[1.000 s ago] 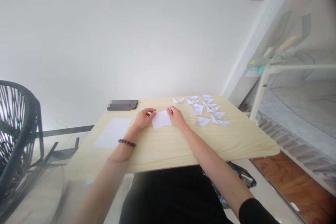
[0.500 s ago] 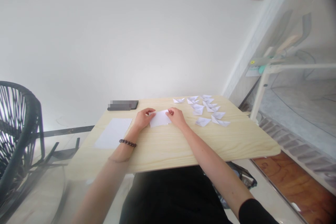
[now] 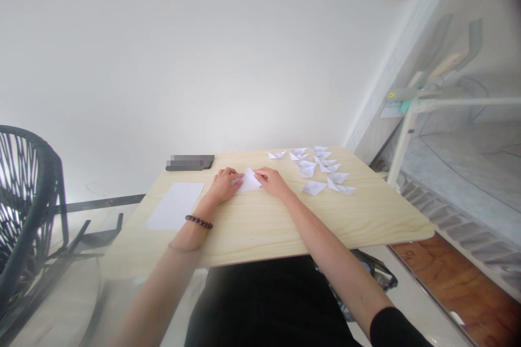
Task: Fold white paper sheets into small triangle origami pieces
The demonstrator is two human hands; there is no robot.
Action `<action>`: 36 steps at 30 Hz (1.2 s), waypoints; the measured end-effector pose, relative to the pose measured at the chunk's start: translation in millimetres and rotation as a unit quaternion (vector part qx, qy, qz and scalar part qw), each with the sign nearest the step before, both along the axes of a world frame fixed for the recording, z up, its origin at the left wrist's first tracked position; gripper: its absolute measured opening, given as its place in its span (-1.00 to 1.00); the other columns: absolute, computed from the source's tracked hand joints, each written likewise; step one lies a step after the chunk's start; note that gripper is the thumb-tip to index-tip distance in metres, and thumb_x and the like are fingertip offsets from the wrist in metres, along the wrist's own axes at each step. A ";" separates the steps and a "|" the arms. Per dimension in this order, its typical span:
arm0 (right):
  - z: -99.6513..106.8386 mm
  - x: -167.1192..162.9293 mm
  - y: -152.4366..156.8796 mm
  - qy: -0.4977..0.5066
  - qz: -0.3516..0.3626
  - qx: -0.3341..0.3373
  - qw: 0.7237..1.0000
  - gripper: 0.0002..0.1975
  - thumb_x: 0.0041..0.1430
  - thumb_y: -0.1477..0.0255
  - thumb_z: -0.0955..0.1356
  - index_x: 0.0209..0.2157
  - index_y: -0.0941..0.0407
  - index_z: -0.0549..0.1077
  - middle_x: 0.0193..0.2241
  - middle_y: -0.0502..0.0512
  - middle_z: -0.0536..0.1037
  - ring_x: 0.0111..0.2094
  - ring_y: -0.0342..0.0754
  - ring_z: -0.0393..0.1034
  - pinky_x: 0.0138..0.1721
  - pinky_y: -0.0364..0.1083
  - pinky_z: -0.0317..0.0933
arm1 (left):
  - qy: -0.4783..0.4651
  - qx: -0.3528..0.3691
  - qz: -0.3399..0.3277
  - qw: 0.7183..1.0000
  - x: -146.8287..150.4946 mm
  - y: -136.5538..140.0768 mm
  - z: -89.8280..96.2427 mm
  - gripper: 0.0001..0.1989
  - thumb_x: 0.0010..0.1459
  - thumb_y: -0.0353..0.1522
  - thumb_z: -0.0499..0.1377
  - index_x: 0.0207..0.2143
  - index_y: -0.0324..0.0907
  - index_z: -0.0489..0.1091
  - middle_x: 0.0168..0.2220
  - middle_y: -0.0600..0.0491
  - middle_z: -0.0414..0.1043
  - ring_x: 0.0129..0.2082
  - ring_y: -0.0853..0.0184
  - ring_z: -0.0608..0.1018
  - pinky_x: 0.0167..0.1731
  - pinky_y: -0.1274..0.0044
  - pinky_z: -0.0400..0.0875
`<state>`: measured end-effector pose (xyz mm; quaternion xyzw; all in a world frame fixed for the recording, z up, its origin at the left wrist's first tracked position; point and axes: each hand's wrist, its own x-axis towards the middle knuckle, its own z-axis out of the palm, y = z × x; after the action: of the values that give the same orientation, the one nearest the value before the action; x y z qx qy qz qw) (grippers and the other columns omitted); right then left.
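Note:
Between my two hands, a small white sheet of paper (image 3: 248, 181) lies on the wooden table, its upper part folded to a point. My left hand (image 3: 226, 183) rests on its left side, fingers closed on the edge. At the right side my right hand (image 3: 269, 179) pinches the paper between thumb and fingers. Part of the sheet is hidden under the fingers. Several folded white paper boats (image 3: 306, 168) stand in loose rows to the right of my right hand. Left of my left wrist lies a flat white paper sheet (image 3: 176, 206).
A black flat object (image 3: 189, 162), partly blurred out, lies at the table's (image 3: 260, 233) back left corner. A dark woven chair (image 3: 30, 200) stands to the left. On the right, a white metal frame (image 3: 402, 143) rises beyond the table edge. The wall is behind the table.
The paper has gone from a flat rectangle to a pointed shape as its upper corners were folded in. Both hands have turned slightly inward; the boats have not moved.

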<state>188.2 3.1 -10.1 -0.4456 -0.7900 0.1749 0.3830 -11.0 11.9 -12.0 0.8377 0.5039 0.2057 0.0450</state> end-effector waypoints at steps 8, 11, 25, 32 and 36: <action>-0.7 1.0 2.3 -0.020 0.037 0.013 0.999 -0.62 0.02 0.65 0.19 -0.18 0.02 0.43 -0.21 0.02 0.44 -0.19 -0.12 0.28 -0.11 -0.09 0.12 | 0.012 0.005 -0.004 1.000 -1.6 0.0 -0.3 -0.64 0.08 -0.20 -0.05 -0.08 0.02 0.31 -0.18 -0.02 0.25 -0.16 0.20 0.28 -0.13 0.33 0.15; -3.0 1.1 4.0 -0.043 0.049 0.027 0.997 -0.63 0.01 0.64 0.21 -0.19 0.02 0.43 -0.19 0.01 0.43 -0.17 -0.10 0.26 -0.10 -0.08 0.12 | 0.016 0.001 -0.002 1.000 -1.8 -0.2 0.3 -0.63 0.08 -0.18 -0.06 -0.08 0.01 0.30 -0.19 -0.03 0.25 -0.16 0.19 0.28 -0.14 0.34 0.16; -2.8 0.4 3.3 -0.059 0.065 0.058 0.994 -0.66 0.01 0.62 0.19 -0.25 0.07 0.47 -0.20 -0.01 0.46 -0.19 -0.12 0.27 -0.10 -0.11 0.13 | 0.031 0.012 -0.016 0.999 -2.3 -3.4 3.2 -0.60 0.11 -0.17 -0.10 0.00 0.05 0.21 -0.19 -0.04 0.22 -0.18 0.20 0.28 -0.16 0.35 0.16; -6.7 0.0 6.7 -0.069 0.072 0.073 0.992 -0.66 -0.02 0.63 0.19 -0.26 0.09 0.48 -0.20 0.00 0.46 -0.19 -0.12 0.27 -0.09 -0.11 0.11 | 0.048 0.016 -0.022 0.998 -0.8 -5.5 6.9 -0.62 0.12 -0.19 -0.11 0.00 0.09 0.20 -0.20 -0.01 0.21 -0.19 0.24 0.28 -0.15 0.38 0.15; -8.2 0.7 7.8 -0.079 0.072 0.073 0.992 -0.65 -0.02 0.64 0.19 -0.26 0.09 0.47 -0.20 -0.01 0.46 -0.20 -0.12 0.26 -0.10 -0.11 0.12 | 0.055 0.013 -0.018 0.998 -0.1 -6.5 8.2 -0.63 0.12 -0.18 -0.12 -0.02 0.09 0.23 -0.21 -0.01 0.21 -0.20 0.24 0.28 -0.16 0.39 0.15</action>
<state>188.9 10.9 -18.4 -0.3706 -0.8587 0.1077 0.3373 -11.1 5.4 -3.8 0.8573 0.4875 0.1655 0.0098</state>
